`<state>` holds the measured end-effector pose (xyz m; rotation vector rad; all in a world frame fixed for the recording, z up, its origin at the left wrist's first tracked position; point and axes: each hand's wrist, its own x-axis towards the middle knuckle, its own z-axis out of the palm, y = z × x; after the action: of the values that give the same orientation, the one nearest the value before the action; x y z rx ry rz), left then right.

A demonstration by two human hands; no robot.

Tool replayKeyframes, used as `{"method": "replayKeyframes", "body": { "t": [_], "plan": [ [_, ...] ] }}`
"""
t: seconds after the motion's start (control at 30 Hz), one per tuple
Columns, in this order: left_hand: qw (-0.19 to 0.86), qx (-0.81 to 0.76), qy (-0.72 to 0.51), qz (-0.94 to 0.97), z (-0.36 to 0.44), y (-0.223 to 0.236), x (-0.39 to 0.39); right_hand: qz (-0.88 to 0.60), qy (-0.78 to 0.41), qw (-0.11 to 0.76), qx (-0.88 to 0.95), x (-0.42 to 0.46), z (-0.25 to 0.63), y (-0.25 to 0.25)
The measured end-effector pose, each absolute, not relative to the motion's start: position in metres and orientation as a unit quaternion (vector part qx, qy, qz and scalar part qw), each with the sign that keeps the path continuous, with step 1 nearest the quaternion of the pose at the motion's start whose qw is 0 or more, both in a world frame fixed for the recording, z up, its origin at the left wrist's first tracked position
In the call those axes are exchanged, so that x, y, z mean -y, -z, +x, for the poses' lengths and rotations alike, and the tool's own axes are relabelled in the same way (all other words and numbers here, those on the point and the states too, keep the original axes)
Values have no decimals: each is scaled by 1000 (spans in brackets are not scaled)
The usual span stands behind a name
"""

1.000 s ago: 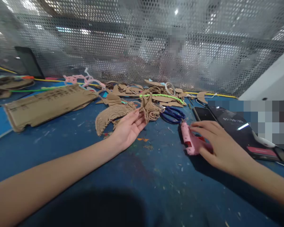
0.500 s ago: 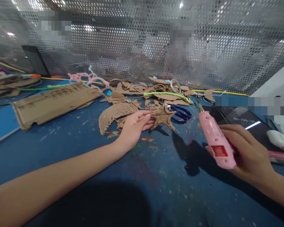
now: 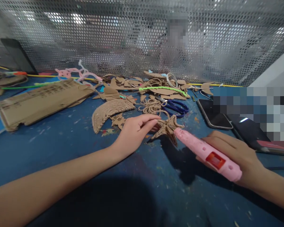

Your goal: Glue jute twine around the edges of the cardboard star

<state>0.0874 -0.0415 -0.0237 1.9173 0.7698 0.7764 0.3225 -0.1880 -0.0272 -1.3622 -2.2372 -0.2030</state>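
Observation:
My left hand (image 3: 134,132) pinches one side of a small cardboard star (image 3: 166,127) edged with brown twine, holding it just above the table. In my right hand (image 3: 236,151) is a pink glue gun (image 3: 208,153), its nozzle end over the star's right side; whether the tip touches is hidden. Behind the star lies a loose bundle of twine (image 3: 150,106), and beside it blue-handled scissors (image 3: 176,107). A curved, twine-covered cardboard piece (image 3: 111,112) rests left of the bundle, partly over a small printed cardboard scrap (image 3: 118,120).
Cardboard scraps (image 3: 127,82) heap along the back, with a bright green twisted strip (image 3: 164,89) and a tape ring (image 3: 172,80). A long cardboard piece (image 3: 44,102) lies at left. Phones (image 3: 214,114) sit at right. A perforated metal screen (image 3: 123,41) stands behind the blue table (image 3: 104,195).
The glue gun has swung left and tilted, bringing its nozzle onto the star. My left hand has shifted slightly right with the star, and the view has moved a little.

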Motion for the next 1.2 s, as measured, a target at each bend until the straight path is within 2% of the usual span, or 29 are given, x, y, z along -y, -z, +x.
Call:
{"method": "replayKeyframes", "body": {
  "t": [0.2,0.5,0.9,1.2],
  "plan": [
    [375,-310,-309,817,86,21,44,-503,88,236,827,185,321,25],
    [387,-306,-320,809,87,21,45,-522,100,219,818,186,322,19],
    [392,-312,-327,801,87,21,45,-531,96,248,805,183,325,18],
    [321,-309,-312,839,85,22,47,-547,91,249,794,181,326,21]
  ]
}}
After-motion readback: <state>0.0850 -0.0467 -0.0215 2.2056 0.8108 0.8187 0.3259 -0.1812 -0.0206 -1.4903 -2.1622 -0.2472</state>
